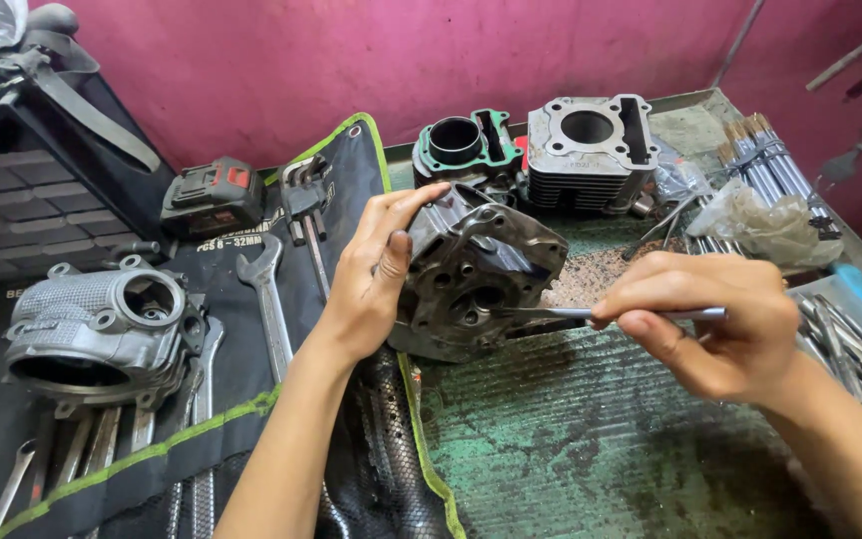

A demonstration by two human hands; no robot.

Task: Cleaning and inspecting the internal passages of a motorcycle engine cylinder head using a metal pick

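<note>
My left hand (371, 274) grips a dark, greasy engine cylinder head (481, 265), holding it tilted on the green workbench (571, 439) with its ported face toward me. My right hand (720, 319) pinches a thin metal rod tool (551, 312), whose tip rests in a hole on the head's face. Both forearms reach in from the bottom edge.
A grey cylinder head (102, 329) lies on a black tool roll (251, 399) with several wrenches (266, 299). Two cylinder blocks (591, 145) stand at the back by the pink wall. A battery pack (212, 195), bundled rods (770, 165) and a plastic bag (760, 225) lie around.
</note>
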